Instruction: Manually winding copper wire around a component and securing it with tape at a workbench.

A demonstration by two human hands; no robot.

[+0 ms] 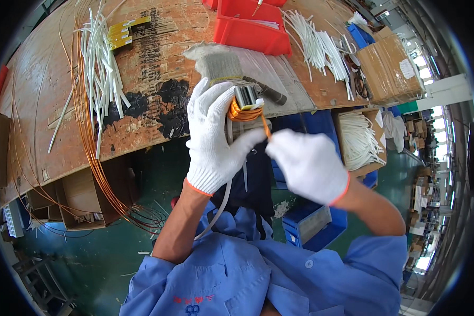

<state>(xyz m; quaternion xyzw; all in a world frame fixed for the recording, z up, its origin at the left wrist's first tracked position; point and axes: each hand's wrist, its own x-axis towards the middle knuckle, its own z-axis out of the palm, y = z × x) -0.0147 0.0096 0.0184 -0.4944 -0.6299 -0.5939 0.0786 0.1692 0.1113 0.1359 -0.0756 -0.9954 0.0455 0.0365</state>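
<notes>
Head view, nearest first: a blue cloth work shirt (216, 276) with creases and a round button lies below two white knitted gloves edged in orange. Past them, smooth orange wire is wound in a rounded coil (241, 112) about dark, ribbed bars (244, 96), at the front edge of a worn, scuffed wooden bench (42, 100). Farther on lie a fuzzy grey pad (220, 66), slender white tubes (102, 79) and a glossy red plastic bin (250, 32).

The left hand (211, 134) stands upright against the coil's left side, fingers straight, thumb stretched rightward beneath; whether it grips, I cannot tell. The right hand (306, 163), motion-blurred, comes from a bent elbow, fingertips pinched on the wire tail (265, 126). Both hands are close together.
</notes>
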